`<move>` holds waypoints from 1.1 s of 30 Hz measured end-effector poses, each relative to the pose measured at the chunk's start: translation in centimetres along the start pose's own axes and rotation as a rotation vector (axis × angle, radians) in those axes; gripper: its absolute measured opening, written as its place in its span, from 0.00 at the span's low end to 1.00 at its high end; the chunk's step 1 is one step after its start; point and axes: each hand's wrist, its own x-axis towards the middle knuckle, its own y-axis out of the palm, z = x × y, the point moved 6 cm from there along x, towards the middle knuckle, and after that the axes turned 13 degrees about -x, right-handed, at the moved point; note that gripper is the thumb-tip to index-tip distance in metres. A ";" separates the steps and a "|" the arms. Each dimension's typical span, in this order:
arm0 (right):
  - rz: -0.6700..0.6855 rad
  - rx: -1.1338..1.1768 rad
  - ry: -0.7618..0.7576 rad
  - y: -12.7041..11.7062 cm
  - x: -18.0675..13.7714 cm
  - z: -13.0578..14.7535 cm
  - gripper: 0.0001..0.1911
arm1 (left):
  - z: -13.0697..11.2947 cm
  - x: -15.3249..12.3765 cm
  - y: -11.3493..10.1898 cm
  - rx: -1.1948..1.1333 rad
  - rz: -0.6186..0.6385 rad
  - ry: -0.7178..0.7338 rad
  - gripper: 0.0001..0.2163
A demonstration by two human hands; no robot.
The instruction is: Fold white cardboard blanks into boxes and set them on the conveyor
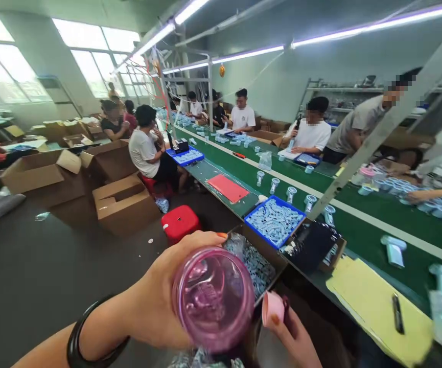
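**Left hand** (155, 301): we note the forearm coming in from the lower left, hand raised, a black bangle (86, 337) on the wrist.

**Left grip:** fingers wrapped around a translucent pink plastic bottle (213, 300).

**Right hand** (293, 337): we note it low, just beside the bottle, fingers upward.

**Right grip:** fingers pressed together, pinching a small pale-pink plastic cap (273, 308).

**Bottle position:** at the near edge of the long green workbench (416, 230).

**On workbench:** a bright blue plastic tray (278, 244) of pale-blue plastic parts (274, 221); a yellow paper pad (377, 312) with a black pen (397, 313).

**Beside workbench:** a red plastic stool (180, 223).
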 end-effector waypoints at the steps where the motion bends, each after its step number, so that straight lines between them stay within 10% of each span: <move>1: 0.003 0.000 0.010 0.0 0.2 0.4 0.34 | 1.6 -0.4 0.6 -0.049 0.033 -0.044 0.43; 10: 0.260 -0.589 -0.665 4.2 1.3 16.3 0.30 | 13.7 -2.7 4.4 -0.210 0.221 -0.560 0.35; 21: 0.502 -0.853 -0.774 8.1 2.7 16.8 0.21 | 18.3 -1.8 3.1 -0.410 0.672 -0.688 0.44; 29: 0.213 -1.269 -0.037 9.5 4.3 13.4 0.33 | 21.4 -2.8 3.2 -0.198 0.533 -0.590 0.36; 33: 0.256 -1.074 0.022 9.3 2.9 12.7 0.27 | 23.0 -3.4 2.5 -0.279 0.372 -0.544 0.35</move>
